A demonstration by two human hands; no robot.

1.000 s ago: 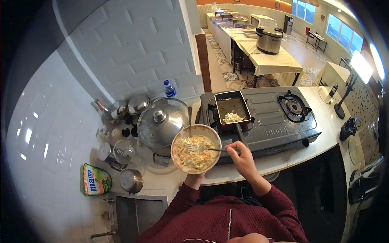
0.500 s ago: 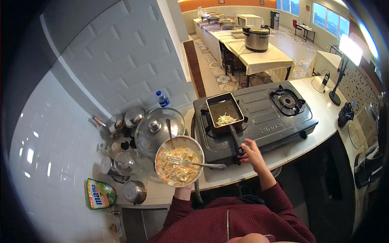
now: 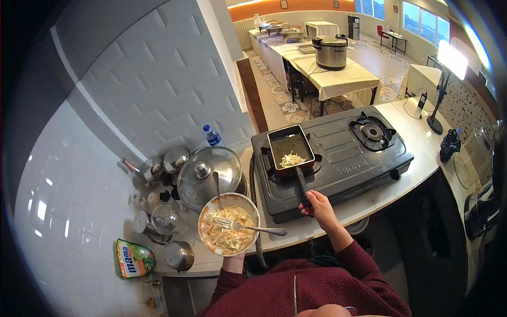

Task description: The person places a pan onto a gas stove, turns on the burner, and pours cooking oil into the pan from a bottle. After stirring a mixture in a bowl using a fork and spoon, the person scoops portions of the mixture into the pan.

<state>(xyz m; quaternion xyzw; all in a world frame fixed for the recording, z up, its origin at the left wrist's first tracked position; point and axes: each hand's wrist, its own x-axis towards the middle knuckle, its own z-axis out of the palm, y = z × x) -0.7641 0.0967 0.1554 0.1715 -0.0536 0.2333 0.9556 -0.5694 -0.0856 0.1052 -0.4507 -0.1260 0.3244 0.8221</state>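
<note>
My left hand (image 3: 233,262) holds up a bowl (image 3: 203,228) from below, its fingers mostly hidden under it. Shredded vegetable mix (image 3: 231,240) fills the bowl. A fork (image 3: 253,229) rests across it with its handle over the right rim, and a second utensil (image 3: 217,185) leans at the far rim. My right hand (image 3: 318,207) is closed on the handle end of a rectangular pan (image 3: 302,185). The pan sits on the left burner, with a small heap of the mix (image 3: 291,160) at its near side.
The black stove (image 3: 338,153) has a second burner (image 3: 373,132) at right. Left of it are a lidded pot (image 3: 211,171), a bottle (image 3: 212,136), a steel pot (image 3: 178,255), glass jars and a green pouch (image 3: 135,259). A lamp (image 3: 438,100) stands at the right.
My right hand has let go of the fork, now lying across the bowl, and has closed on the pan handle. The bowl has moved left and lower in view.
</note>
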